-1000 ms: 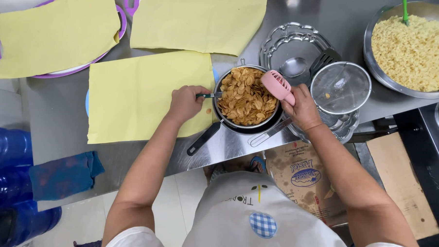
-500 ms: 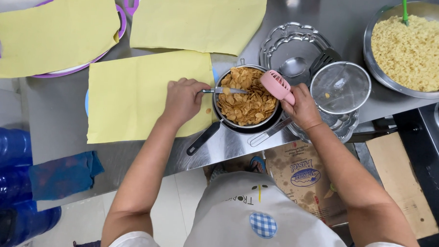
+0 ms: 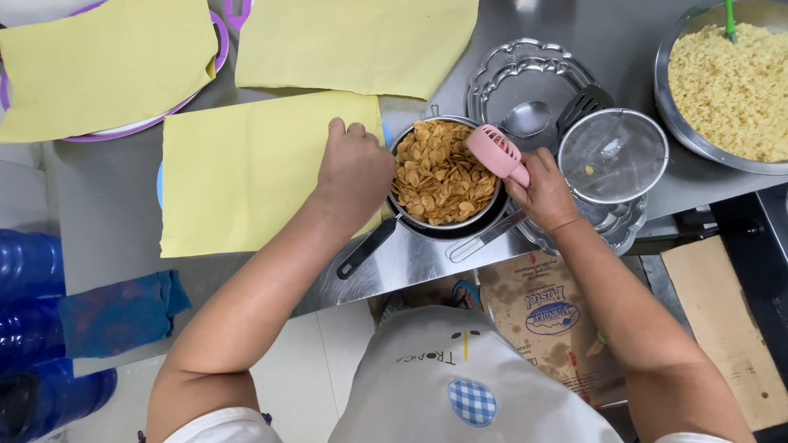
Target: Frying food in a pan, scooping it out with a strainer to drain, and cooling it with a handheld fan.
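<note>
One pan of golden flakes (image 3: 439,172) sits at the near edge of the steel surface (image 3: 106,211). The left hand (image 3: 354,169) rests curled at its rim, what it clasps hidden; the right hand (image 3: 545,192) grasps one pink handheld fan (image 3: 494,152) over it. Three yellow sheets (image 3: 247,168) lie beyond, one noodle bowl (image 3: 748,85) farthest.

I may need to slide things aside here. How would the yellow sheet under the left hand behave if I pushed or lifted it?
The yellow sheet looks thin and lies flat with a slightly wavy edge, so it would probably flop when lifted. It seems light, so a push would likely slide or wrinkle it on the smooth metal counter. The left hand rests at its edge beside the strainer of flakes.
</note>
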